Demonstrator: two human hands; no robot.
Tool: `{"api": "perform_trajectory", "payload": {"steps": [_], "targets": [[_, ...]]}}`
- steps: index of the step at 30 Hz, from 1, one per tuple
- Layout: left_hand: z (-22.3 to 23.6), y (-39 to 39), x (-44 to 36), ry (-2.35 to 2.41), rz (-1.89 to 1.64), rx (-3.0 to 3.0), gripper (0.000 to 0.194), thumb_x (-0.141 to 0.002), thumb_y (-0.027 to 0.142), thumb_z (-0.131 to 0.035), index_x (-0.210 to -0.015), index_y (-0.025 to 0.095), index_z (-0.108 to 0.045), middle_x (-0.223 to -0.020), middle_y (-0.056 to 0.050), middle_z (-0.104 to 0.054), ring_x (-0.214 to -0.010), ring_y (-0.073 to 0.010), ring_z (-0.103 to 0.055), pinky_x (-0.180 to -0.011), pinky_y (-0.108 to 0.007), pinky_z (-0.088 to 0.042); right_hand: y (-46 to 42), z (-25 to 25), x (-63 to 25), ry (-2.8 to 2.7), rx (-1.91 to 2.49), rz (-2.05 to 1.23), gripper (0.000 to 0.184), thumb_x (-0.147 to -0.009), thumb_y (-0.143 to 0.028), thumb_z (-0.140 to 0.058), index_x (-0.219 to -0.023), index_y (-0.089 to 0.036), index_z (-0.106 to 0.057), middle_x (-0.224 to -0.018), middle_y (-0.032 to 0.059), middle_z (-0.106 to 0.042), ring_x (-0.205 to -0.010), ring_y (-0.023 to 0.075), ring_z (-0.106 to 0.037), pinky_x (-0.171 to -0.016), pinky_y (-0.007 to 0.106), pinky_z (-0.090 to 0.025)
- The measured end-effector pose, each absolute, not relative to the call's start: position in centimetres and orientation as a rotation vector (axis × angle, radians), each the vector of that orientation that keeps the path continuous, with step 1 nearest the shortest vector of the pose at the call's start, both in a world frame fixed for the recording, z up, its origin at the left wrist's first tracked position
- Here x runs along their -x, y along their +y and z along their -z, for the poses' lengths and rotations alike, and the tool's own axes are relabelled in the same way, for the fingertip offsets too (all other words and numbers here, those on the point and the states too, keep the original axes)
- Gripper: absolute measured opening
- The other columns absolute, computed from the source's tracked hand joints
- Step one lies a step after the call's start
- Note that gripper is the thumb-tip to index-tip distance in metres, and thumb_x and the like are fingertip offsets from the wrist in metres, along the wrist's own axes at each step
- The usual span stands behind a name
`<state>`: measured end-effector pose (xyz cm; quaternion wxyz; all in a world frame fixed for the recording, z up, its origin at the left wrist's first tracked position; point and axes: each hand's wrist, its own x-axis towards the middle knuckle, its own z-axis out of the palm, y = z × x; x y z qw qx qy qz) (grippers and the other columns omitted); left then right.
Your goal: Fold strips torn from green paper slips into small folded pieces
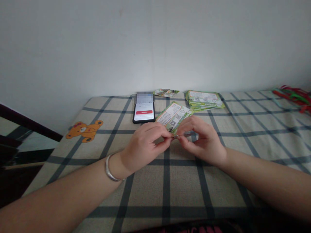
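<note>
Head view: your left hand [147, 142] and right hand [202, 140] meet tip to tip over the worktop [148, 194], a surface covered in beige cloth with dark checks. Grip on both sides is a pinch, thumb against index finger, closed on a small thin item [175, 137] between the fingertips; too little of it shows to say what it is. Just beyond the pinch, a green printed card [173, 115] lies at a slant, its near corner close to your fingers; contact with it, cannot tell. Phone [144, 113] lies face up to the card's left, screen lit, red bar across it, upper part blurred out. Behind the card, near the wall [145, 42], a crumpled wrapper [167, 93]; to its right, an uneven stack of similar cards [204, 98]. Far right, a red and green bundle [295, 97]. Far left, a flat orange bear figure [85, 130]. Silver bracelet [107, 166] on your left wrist.
</note>
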<state>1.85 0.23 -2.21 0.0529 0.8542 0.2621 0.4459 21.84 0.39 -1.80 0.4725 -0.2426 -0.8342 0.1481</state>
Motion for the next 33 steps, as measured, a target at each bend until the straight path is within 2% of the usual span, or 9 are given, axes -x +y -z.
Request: {"api": "perform_trajectory", "payload": {"steps": [11, 21, 27, 33], "targets": [[2.7, 0.8, -1.7, 0.923, -1.193, -2.779, 0.007, -0.083, 0.018, -0.064, -0.077, 0.016, -0.062, -0.075, -0.002, -0.068, -0.074, -0.0179, -0.064, -0.069, -0.032, -0.051, 0.6, 2.1, -21.9, -2.012, 0.604, -0.419, 0.01, -0.08, -0.01, -0.058, -0.081, -0.021, -0.058, -0.078, 0.0009, -0.064, -0.076, 0.014, -0.059, -0.072, 0.031, -0.047], [2.7, 1.4, -1.0, 1.026, -1.116, -2.733, 0.009, -0.087, 0.019, -0.06, -0.079, 0.017, -0.061, -0.073, -0.001, -0.065, -0.071, -0.0159, -0.061, -0.066, -0.029, -0.046, 1.6, 2.7, -22.4, -1.959, 0.806, -0.441, 0.007, -0.079, -0.012, -0.06, -0.078, -0.019, -0.06, -0.074, -0.0003, -0.063, -0.068, 0.0121, -0.056, -0.063, 0.026, -0.044], [2.8, 1.7, -0.9, 1.042, -1.066, -2.759, 0.008, -0.084, 0.02, -0.062, -0.077, 0.016, -0.062, -0.076, -0.001, -0.067, -0.075, -0.0176, -0.061, -0.071, -0.032, -0.046, 1.7, 2.6, -22.3, -2.022, 0.781, -0.387, 0.01, -0.079, -0.009, -0.058, -0.076, -0.019, -0.057, -0.071, -0.0015, -0.059, -0.065, 0.0104, -0.053, -0.059, 0.023, -0.042], [2.5, 1.9, -0.6, 1.14, -0.999, -2.659, 0.007, -0.086, 0.02, -0.063, -0.081, 0.016, -0.065, -0.077, -0.002, -0.067, -0.075, -0.0176, -0.061, -0.069, -0.031, -0.045, 1.8, 2.3, -22.8, -2.071, 0.826, -0.341, 0.002, -0.083, -0.017, -0.061, -0.083, -0.018, -0.063, -0.075, 0.0005, -0.064, -0.067, 0.0109, -0.054, -0.06, 0.024, -0.043]]}}
